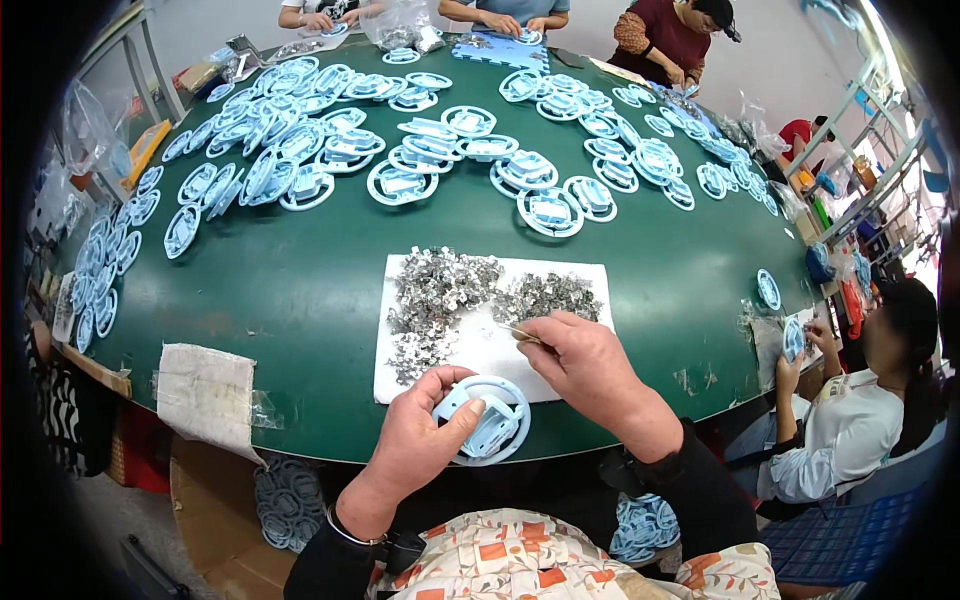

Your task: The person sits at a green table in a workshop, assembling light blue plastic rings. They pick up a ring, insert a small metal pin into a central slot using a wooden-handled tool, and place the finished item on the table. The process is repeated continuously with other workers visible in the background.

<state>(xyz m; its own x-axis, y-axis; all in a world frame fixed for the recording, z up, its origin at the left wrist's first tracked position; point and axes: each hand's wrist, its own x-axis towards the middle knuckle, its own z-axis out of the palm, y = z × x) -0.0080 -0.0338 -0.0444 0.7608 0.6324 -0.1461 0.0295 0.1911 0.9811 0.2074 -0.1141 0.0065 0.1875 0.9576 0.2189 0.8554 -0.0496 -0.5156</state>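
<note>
At the table's near edge, my left hand (418,428) is closed round a light blue plastic toy steering wheel (497,432), thumb on its boxy centre. My right hand (580,362) pinches thin metal tweezers (517,331), their tips pointing left over a white pad (480,372). Whether the tips grip a part is too small to tell. Small silvery metal clips lie on the pad in a large left heap (440,285) and a smaller right heap (548,297).
Many more blue wheels (402,183) are spread across the green table (320,300). A whitish cloth (205,393) hangs over the front edge at left. Beside me on the right sits a co-worker (840,430) holding a wheel; other people work along the far side. Boxed wheels (288,500) are below.
</note>
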